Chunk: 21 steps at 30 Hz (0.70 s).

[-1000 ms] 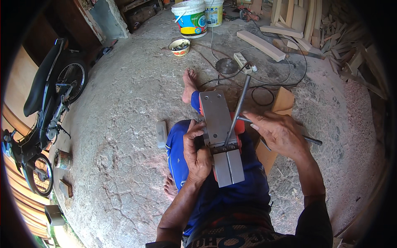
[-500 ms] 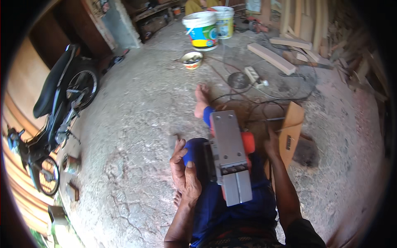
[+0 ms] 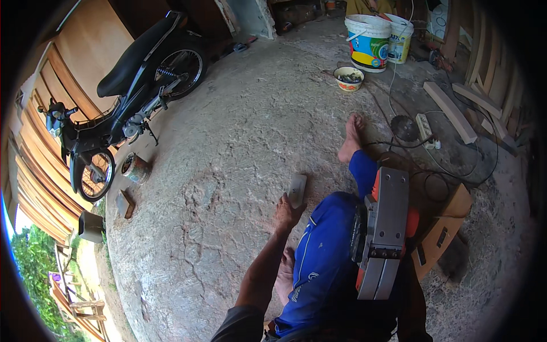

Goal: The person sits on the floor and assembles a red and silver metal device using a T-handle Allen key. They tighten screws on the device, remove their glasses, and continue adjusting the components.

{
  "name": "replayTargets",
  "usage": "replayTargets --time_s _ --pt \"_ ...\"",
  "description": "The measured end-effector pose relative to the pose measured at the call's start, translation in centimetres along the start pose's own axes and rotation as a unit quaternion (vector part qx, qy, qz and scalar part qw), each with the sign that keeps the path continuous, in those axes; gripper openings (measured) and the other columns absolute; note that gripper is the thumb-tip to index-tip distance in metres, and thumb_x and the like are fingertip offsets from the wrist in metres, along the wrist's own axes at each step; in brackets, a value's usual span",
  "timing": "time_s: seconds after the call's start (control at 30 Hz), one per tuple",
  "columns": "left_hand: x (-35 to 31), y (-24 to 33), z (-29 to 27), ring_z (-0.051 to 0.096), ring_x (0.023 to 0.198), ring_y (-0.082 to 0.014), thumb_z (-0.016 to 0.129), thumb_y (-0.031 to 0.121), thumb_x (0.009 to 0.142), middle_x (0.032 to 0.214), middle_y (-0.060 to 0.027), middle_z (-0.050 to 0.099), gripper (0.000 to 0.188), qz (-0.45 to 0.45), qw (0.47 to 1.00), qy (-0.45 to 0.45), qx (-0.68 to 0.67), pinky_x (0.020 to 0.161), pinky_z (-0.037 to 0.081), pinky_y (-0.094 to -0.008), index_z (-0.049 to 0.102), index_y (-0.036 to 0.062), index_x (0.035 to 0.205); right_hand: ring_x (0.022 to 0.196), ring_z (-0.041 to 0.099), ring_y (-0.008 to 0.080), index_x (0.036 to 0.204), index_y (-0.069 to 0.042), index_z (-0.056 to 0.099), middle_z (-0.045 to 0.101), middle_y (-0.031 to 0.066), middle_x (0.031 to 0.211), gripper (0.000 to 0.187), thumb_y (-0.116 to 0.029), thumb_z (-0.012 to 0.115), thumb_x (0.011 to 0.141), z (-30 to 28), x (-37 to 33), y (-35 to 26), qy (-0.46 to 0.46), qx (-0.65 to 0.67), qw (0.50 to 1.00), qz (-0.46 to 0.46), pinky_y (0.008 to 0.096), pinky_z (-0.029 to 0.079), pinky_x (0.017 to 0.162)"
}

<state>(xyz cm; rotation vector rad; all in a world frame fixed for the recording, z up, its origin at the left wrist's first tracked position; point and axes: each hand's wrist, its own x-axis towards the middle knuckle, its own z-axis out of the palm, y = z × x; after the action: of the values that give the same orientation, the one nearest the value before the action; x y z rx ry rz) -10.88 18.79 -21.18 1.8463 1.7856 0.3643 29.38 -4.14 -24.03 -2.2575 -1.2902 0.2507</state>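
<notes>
My left hand [image 3: 289, 213] is low over the concrete floor beside my left knee. Its fingers and thumb close around the near end of a small flat grey block [image 3: 297, 190]. Across my lap lies an electric planer [image 3: 388, 208], sole upward, with its metal base plates and cutter slot facing me. My right forearm [image 3: 412, 305] runs beneath the planer's near end; the hand itself is hidden. A flat tan board with dark slots [image 3: 441, 231] lies just right of the planer.
Loose cables surround a white power strip [image 3: 424, 128] ahead. Beyond stand paint buckets [image 3: 367, 45] and a small bowl [image 3: 348, 78] of dark bits. Wood pieces [image 3: 450, 111] lie at right. A motorbike [image 3: 134, 97] and a stained can [image 3: 135, 168] are at left.
The view has swung left, so the scene sits further right. My left hand has gone from beside my knee to the grey block. My right hand has dropped out of sight behind the planer.
</notes>
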Motion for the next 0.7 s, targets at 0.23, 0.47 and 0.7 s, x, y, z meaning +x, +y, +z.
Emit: replayTargets --time_s 0.23,0.47,0.7 --pt "3.3 1.5 0.6 0.069 0.107 -0.0442 0.076 0.052 0.084 0.111 -0.0229 0.072 0.073 -0.065 0.997 -0.029 -0.032 0.089 0.056 -0.0479 0.060 -0.0002 0.132 0.130 0.060 0.0271 0.155 -0.009 0.048 0.061 0.0163 0.144 0.052 -0.014 0.057 0.104 -2.1 0.2 0.0 0.022 0.011 1.000 0.013 0.0386 0.048 0.106" --pt "-0.3 7.8 -8.3 0.058 0.082 -0.0120 0.073 0.030 0.093 0.094 -0.0032 0.061 0.045 0.123 0.860 -0.067 -0.491 0.075 0.051 -0.0309 0.057 0.0023 0.123 0.114 0.062 0.0152 0.151 -0.010 0.054 0.065 0.0083 0.133 0.044 -0.017 0.056 0.108 -16.9 0.1 -11.3 0.150 0.383 0.905 0.112 0.0309 0.050 0.097" --pt "-7.9 19.0 -19.7 0.057 0.128 -0.0339 0.089 0.002 0.071 0.136 -0.0161 0.058 0.071 0.550 0.818 0.099 -0.138 0.106 0.048 -0.0460 0.056 0.0093 0.133 0.102 0.067 0.0163 0.159 -0.009 0.042 0.063 0.0152 0.131 0.061 -0.042 0.054 0.109 -25.6 -0.4 -30.2 -0.048 0.472 0.875 -0.091 0.0279 0.057 0.083"
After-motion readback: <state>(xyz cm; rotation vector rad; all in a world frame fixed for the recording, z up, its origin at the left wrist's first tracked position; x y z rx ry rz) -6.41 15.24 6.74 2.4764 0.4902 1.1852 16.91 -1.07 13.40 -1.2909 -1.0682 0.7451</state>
